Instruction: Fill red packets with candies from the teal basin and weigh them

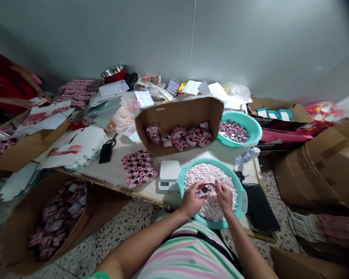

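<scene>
Packet (pixel 205 190) in left hand (pixel 192 199), above basin (pixel 211 224)

Striped knit-look top (pixel 174 257) in pale green, pink and white, stripes curving across the torso, solid green sleeve edge (pixel 100 275) on the left arm, black strip (pixel 227 252) along the front, forearms uncovered, left hand (pixel 193 199) and right hand (pixel 224 197) both bare.

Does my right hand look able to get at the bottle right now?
Probably yes: your right hand is over the near basin, at the packet, and the bottle is just beyond that basin, ahead and to the right. Nothing tall seems to stand between, and nothing covers the bottle.
</scene>
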A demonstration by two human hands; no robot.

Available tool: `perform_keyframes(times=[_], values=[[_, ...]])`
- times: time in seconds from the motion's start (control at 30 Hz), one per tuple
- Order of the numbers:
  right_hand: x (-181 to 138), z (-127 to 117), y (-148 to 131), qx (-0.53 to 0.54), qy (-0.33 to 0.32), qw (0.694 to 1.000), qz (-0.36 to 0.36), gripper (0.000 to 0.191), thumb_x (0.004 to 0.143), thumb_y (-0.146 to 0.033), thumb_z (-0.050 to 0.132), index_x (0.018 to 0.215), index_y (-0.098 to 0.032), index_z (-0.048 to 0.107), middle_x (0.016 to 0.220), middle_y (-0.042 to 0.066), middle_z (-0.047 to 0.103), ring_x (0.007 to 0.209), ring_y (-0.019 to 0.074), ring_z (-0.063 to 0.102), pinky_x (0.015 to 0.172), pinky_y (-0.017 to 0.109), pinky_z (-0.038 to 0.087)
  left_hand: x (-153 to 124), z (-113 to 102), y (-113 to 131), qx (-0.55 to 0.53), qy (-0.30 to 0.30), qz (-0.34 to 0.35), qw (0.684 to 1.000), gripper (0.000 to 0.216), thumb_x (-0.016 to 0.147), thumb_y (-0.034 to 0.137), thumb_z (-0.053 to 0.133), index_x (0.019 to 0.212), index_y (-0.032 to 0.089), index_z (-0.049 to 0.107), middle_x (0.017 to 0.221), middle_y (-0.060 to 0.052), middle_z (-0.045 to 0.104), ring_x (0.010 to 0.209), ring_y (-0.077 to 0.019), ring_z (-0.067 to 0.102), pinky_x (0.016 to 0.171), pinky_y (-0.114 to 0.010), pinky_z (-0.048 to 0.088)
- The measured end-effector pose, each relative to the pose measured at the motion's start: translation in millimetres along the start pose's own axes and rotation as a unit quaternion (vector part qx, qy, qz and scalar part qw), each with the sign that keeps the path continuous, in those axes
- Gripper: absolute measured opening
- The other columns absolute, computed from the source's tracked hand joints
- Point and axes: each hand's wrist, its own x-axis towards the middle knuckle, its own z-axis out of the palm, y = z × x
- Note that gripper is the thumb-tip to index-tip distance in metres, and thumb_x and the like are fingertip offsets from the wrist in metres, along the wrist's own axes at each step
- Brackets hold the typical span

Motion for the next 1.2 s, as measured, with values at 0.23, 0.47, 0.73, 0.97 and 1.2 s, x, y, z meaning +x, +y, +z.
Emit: perform_keyframes(times=[0.23,0.47,0.73,0.97,1.2], values=[[11,1,-28,0.446,-0.036,0.854,0.265,0.031,0.078,-0.045,0.060,0.069,-0.021,0.042,0.046,-0.011,0.035,0.033,0.0033,0.023,0.032,0.017,0.015,0,1,-4,0.016,-0.006,-0.007,1.000,0.047,0.070,0.010,0.062,0.114,0.025,0.056,0.111,-0.001,0.064,0.103,-0.0177,0.059,0.092,-0.030,0.047],[13,-14,-48,0.605,-0.068,0.706,0.362,0.030,0.092,-0.028,0.037,0.063,-0.022,0.032,0.045,-0.010,0.033,0.032,0.0039,0.027,0.031,0.017,0.018,3,-1,-5,0.043,-0.013,0.000,0.999,0.049,0.068,0.008,0.060,0.114,0.025,0.056,0.112,-0.001,0.063,0.105,-0.0181,0.057,0.094,-0.031,0.045],[9,-11,-76,0.614,-0.079,0.722,0.308,0.028,0.092,-0.030,0.039,0.065,-0.021,0.037,0.047,-0.009,0.036,0.032,0.0036,0.028,0.031,0.017,0.021,4,-2,-7,0.118,-0.050,0.014,0.992,0.052,0.066,0.008,0.061,0.115,0.026,0.056,0.111,-0.001,0.063,0.102,-0.0196,0.056,0.092,-0.033,0.044],[-2,7,-85,0.533,-0.069,0.804,0.255,0.025,0.081,-0.036,0.055,0.067,-0.020,0.041,0.049,-0.009,0.038,0.035,0.0037,0.031,0.033,0.015,0.023,6,-2,-2,0.151,-0.070,0.035,0.985,0.050,0.067,0.008,0.061,0.114,0.026,0.058,0.112,-0.002,0.063,0.105,-0.0218,0.055,0.093,-0.035,0.042],[-12,15,-84,0.483,-0.005,0.849,0.213,0.028,0.076,-0.039,0.058,0.065,-0.021,0.040,0.054,-0.007,0.041,0.045,0.0060,0.040,0.040,0.018,0.034,5,1,-4,0.165,-0.086,0.024,0.982,0.049,0.068,0.013,0.062,0.115,0.024,0.058,0.111,-0.004,0.064,0.103,-0.0228,0.056,0.092,-0.035,0.042]])
